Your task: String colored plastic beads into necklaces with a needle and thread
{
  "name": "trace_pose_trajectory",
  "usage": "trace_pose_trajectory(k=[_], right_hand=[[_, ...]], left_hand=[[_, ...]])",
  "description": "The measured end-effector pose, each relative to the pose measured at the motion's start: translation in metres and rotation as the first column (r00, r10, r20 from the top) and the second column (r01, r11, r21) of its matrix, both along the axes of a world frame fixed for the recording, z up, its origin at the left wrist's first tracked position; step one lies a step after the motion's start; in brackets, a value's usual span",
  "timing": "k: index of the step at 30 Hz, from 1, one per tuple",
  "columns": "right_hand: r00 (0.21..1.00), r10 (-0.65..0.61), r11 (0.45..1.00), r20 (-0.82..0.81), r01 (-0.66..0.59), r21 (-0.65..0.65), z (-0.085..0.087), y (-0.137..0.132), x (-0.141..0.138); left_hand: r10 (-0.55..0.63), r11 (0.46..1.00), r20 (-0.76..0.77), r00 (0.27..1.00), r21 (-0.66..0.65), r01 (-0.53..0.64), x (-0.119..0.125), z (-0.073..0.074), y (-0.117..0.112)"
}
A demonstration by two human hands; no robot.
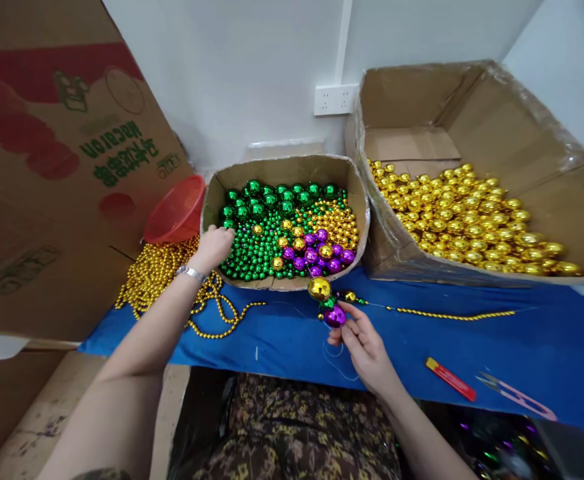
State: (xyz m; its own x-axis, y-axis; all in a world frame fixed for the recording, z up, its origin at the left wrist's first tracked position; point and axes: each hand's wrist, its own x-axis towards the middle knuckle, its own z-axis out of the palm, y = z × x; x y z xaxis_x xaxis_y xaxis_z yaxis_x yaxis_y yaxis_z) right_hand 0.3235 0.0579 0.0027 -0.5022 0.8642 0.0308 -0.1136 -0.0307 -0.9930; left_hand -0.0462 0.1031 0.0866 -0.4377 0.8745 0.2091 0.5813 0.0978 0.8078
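My right hand (pixel 365 343) pinches a bead string whose large purple bead (pixel 335 316) sits at my fingertips. A large gold bead (pixel 319 289) and small green beads are clustered just above it. Thin clear thread hangs below my fingers, and a gold strand (pixel 452 313) stretches off to the right on the cloth. My left hand (pixel 216 245) is over the left rim of the small carton (pixel 277 283), its fingers curled together; whatever is in them is hidden. Inside that carton lie green beads (pixel 257 250), purple beads (pixel 312 257) and small gold beads (pixel 339 223).
A large carton (pixel 397 143) of gold beads stands at the right. On the blue cloth (pixel 292 347) lie a red-and-yellow box cutter (pixel 451 379) and pink thread snips (pixel 519 395). Left are a red basin (pixel 177 210), gold bead strands (pixel 159 273) and a tall printed carton (pixel 62 200).
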Motion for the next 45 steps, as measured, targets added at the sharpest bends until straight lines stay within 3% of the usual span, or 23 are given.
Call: trace_pose_trajectory(k=[4,9,13,17,20,21,23,24,26,28,36,41,45], right_hand=[[0.999,-0.006,0.999,0.042,0.004,0.034,-0.002,-0.001,0.000],[0.999,0.003,1.000,0.052,-0.004,0.029,0.000,-0.001,-0.002],[0.998,-0.001,0.999,0.057,-0.002,0.048,0.002,-0.002,0.001],[0.998,-0.014,0.999,0.058,0.012,0.045,0.002,-0.003,0.003],[0.998,-0.013,0.999,0.057,0.011,0.040,0.002,-0.004,0.001],[0.998,-0.014,0.999,0.060,0.012,0.040,0.002,-0.004,0.000],[0.997,-0.024,0.999,0.073,0.021,0.042,0.002,-0.003,-0.002],[0.996,-0.028,0.999,0.083,0.025,0.043,0.003,-0.003,-0.002],[0.994,-0.033,0.998,0.105,0.028,0.052,0.003,-0.003,-0.003],[0.991,-0.041,0.997,0.128,0.032,0.067,0.004,-0.003,-0.002],[0.984,-0.059,0.995,0.165,0.044,0.094,0.005,-0.002,0.001],[0.983,-0.046,0.995,0.175,0.029,0.098,0.004,-0.003,0.001],[0.982,-0.039,0.995,0.185,0.022,0.097,0.006,-0.004,0.001]], left_hand=[[0.021,0.999,0.000,1.000,-0.027,-0.021,-0.031,-0.010,0.010],[0.055,0.997,0.026,0.998,-0.047,-0.054,-0.031,-0.023,0.015],[0.068,0.997,0.065,0.996,-0.032,-0.066,-0.029,-0.019,0.017],[0.041,0.999,0.117,0.992,-0.017,-0.040,-0.013,-0.006,0.013],[-0.022,0.999,0.216,0.976,-0.023,0.028,0.021,-0.003,0.003],[-0.052,0.998,0.286,0.957,-0.011,0.058,0.036,-0.004,-0.002],[-0.154,0.987,0.626,0.764,0.066,0.145,0.066,-0.005,-0.013],[-0.181,0.982,0.713,0.677,0.095,0.162,0.080,-0.006,-0.018],[-0.195,0.978,0.821,0.537,0.121,0.170,0.102,-0.007,-0.026],[-0.171,0.982,0.865,0.473,0.109,0.156,0.116,-0.009,-0.031],[-0.182,0.978,0.896,0.406,0.124,0.165,0.128,-0.019,-0.036],[-0.137,0.988,0.929,0.344,0.103,0.116,0.132,-0.019,-0.038],[-0.120,0.991,0.934,0.335,0.093,0.097,0.133,-0.019,-0.039]])
